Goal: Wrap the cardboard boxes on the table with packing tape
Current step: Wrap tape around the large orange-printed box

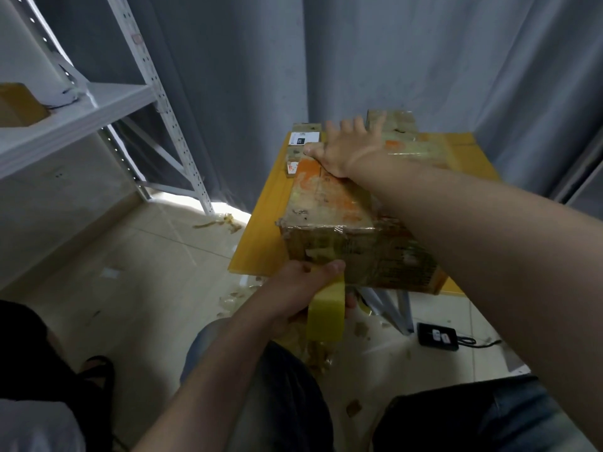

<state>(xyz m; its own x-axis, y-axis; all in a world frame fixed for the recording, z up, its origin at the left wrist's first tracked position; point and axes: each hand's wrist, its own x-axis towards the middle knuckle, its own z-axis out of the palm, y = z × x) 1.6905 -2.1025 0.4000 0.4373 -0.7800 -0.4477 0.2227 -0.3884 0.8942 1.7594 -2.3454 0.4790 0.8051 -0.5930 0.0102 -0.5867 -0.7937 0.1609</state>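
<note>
Brown worn cardboard box sits on yellow bench. Left hand grips yellowish packing-tape roll at its near face. Right hand presses the top, fingers spread flat. Advice: keep tape taut, pull straight, box pinned.

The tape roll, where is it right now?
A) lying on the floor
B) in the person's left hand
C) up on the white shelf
B: the left hand grips the yellow tape roll at the near end of the box, while the right hand lies flat on its top.
</note>
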